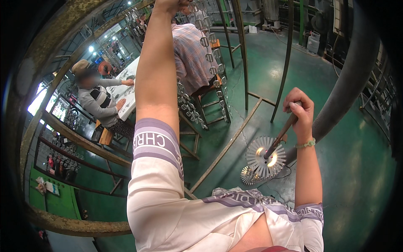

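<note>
My left arm stretches far up, and my left hand [171, 6] is cut off by the top edge. Its fingers look curled beside strands of hanging metal chain [208, 50] with large links; what they hold is hidden. At the right, my right hand [300, 107], with a green bead bracelet [306, 143] at the wrist, is closed around a dark rod [282, 133]. This rod slants down to the left, its lower end in front of the centre of a round slotted disc [256, 161] with bright glowing patches.
A metal frame [224, 151] spans the space ahead. At the white table [127, 110], one person in grey [98, 103] sits with hands on top, another in a plaid shirt [191, 59]. A thick grey hose [348, 92] curves along the right. A smaller slotted disc [248, 176] stands low.
</note>
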### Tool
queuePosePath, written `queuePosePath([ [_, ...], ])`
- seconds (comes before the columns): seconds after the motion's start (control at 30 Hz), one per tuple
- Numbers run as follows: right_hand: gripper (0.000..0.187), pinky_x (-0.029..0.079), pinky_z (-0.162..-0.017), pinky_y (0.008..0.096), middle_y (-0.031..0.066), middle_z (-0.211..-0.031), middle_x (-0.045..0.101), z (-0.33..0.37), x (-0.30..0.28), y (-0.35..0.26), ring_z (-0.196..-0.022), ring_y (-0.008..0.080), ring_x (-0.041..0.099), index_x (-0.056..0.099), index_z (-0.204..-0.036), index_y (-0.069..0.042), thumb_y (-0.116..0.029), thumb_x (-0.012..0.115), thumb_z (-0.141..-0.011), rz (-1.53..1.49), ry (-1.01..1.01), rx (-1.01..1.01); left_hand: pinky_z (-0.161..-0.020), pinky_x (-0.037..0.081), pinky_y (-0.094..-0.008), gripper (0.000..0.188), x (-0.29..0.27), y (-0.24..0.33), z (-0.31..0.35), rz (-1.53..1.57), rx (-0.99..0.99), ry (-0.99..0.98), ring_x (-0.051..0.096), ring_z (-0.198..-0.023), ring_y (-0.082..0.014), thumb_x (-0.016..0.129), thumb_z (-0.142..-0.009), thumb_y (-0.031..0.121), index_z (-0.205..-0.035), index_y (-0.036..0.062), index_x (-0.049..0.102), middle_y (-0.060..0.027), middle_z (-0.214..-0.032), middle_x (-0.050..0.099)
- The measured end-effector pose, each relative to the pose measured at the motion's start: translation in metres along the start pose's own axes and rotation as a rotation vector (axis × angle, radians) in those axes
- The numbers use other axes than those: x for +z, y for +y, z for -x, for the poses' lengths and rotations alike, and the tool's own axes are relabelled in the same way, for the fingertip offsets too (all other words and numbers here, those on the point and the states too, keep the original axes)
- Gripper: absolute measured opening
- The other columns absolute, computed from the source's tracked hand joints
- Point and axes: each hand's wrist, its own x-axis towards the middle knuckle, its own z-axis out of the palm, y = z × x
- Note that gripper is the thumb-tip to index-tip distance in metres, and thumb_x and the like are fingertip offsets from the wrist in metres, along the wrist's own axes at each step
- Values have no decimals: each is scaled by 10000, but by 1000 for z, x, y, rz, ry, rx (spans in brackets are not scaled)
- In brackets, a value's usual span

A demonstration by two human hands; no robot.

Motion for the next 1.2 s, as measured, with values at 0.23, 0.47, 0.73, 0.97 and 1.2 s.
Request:
queuePosePath([
  [0.23,160,346,-549,230,32,-688,466,0,-3,5,-608,102,473,510,-705,-14,-162,558,-739,-6,4,14,-458,482,-294,242,-17,-20,-31,-26,68,-16,555,-497,-155,692,-813,155,-965,-24,638,-95,-718,616],
  [0.47,160,351,-553,232,36,-690,470,-2,-2,4,-611,106,475,505,-702,-14,-160,560,-736,-4,0,19,-403,363,-235,232,5,-11,-16,-83,-38,-5,478,-465,-88,726,-787,167,-900,-25,662,-37,-683,586],
  [0.73,159,365,-568,239,48,-691,486,-5,6,0,-620,121,474,496,-704,-12,-160,549,-726,-20,-6,45,-557,414,-234,232,-22,-85,48,-182,197,-54,543,-608,-88,738,-761,185,-859,-20,691,-34,-730,646],
  [0.97,162,363,-573,239,67,-702,495,-5,-6,9,-629,128,469,509,-734,0,-160,536,-744,-15,-22,31,-706,442,-222,178,0,-135,159,-250,39,-104,582,-740,-85,738,-748,121,-826,-33,697,-24,-807,654],
  [1.2,150,359,-571,240,74,-722,521,-7,-16,21,-647,130,490,530,-770,4,-146,524,-770,-34,-68,-17,-626,429,-212,139,24,-198,275,-306,-125,-160,555,-701,-80,736,-719,83,-830,4,708,-28,-762,613],
])
